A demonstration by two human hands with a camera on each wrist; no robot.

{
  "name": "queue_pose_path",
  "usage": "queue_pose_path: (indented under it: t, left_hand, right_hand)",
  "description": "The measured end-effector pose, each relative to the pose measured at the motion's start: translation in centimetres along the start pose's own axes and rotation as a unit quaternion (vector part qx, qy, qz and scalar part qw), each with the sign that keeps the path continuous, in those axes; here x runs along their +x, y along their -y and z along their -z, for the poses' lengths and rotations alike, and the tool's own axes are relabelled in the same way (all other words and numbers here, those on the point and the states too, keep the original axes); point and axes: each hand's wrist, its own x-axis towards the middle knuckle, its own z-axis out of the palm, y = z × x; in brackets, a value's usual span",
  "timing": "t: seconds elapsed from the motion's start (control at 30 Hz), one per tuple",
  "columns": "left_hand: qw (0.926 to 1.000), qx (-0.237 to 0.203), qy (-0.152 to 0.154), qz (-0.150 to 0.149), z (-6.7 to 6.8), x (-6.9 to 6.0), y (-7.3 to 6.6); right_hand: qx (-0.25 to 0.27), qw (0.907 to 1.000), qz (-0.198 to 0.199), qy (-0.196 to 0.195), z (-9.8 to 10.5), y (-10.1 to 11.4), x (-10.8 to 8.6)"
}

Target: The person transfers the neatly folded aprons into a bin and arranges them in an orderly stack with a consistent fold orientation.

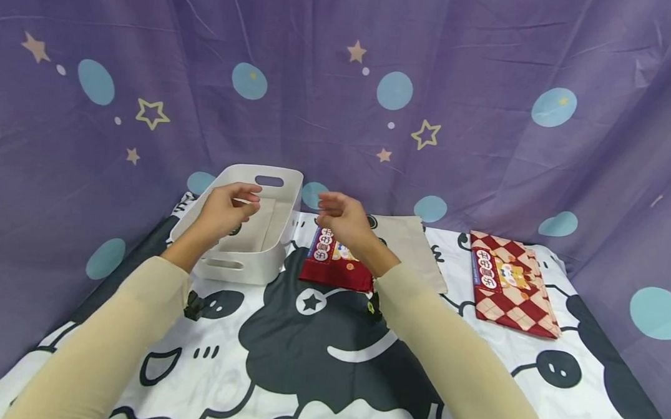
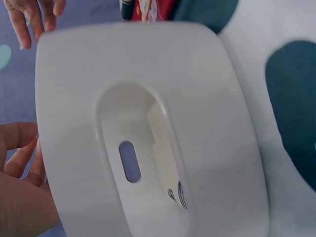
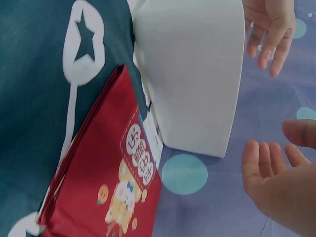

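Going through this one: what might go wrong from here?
The right fingers hang above the red cartoon-print fabric, which lies close by the beige fabric: grabbing one could drag the other. The left fingers hang over the white bin without holding its rim, so a knock might shift it.

White open-topped bin (image 1: 249, 274) with rounded corners and oval handle slots, standing upright, holding a flat beige piece (image 2: 166, 158). Just right of it, folded red fabric (image 1: 332, 274) with cartoon animal print, lying flat.
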Motion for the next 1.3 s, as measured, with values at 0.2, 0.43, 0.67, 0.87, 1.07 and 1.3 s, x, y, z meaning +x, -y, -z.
queue_pose_path:
  t: [0.2, 0.43, 0.67, 0.87, 1.07, 1.3]
  left_hand:
    - [0.9998, -0.012, 0.012, -0.008, -1.6, 0.0, -1.2]
    - [0.9992, -0.023, 0.023, -0.025, -3.8, 0.1, -2.7]
    - [0.9973, -0.016, 0.042, -0.057, -6.1, -0.1, -4.1]
    - [0.9926, 0.014, 0.075, -0.095, -8.6, -0.8, -5.3]
    - [0.9908, 0.0, 0.095, -0.097, -11.3, -0.9, -5.8]
    - [0.9906, -0.022, 0.12, -0.063, -14.4, -1.0, -5.5]
  right_hand:
    - [-0.02, 0.9996, 0.015, -0.012, 1.7, -0.3, -0.6]
    - [-0.049, 0.9986, 0.005, -0.02, 4.0, -0.9, -1.4]
    - [-0.067, 0.9973, 0.003, -0.027, 7.0, -2.0, -2.5]
    - [-0.097, 0.9943, -0.004, -0.045, 9.8, -3.1, -3.6]
    - [-0.12, 0.9904, -0.012, -0.067, 12.4, -4.3, -4.4]
    - [-0.191, 0.9775, -0.024, -0.087, 14.6, -5.2, -5.9]
